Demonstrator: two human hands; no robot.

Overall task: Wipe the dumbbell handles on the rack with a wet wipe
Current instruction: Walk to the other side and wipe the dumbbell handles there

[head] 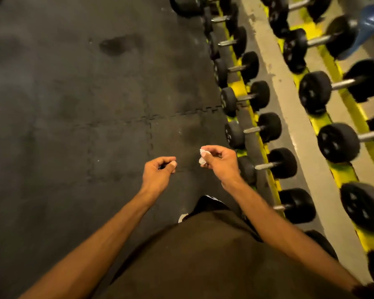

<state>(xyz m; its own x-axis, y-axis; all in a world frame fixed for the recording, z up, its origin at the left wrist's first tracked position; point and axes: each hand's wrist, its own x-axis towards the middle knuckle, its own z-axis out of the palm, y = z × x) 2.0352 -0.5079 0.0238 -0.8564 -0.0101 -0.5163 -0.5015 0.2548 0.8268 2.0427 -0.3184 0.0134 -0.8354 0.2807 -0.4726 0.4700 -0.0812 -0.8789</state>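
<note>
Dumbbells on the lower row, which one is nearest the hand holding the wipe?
The dumbbell just right of the right hand, its near head partly hidden behind that wrist.

1. No text, brand or number can be read anywhere in this blurred view.
2. The end faces of the lower-tier dumbbells (228,101) carry faint pale marks, perhaps weight numbers, too small and smeared to make out.
3. The end faces of the upper-tier dumbbells (314,91) show dim moulded shapes, with no legible figure.
4. The yellow rack rails (240,88) show only worn paint.
5. The wet wipe (202,158) looks plain white.
</note>
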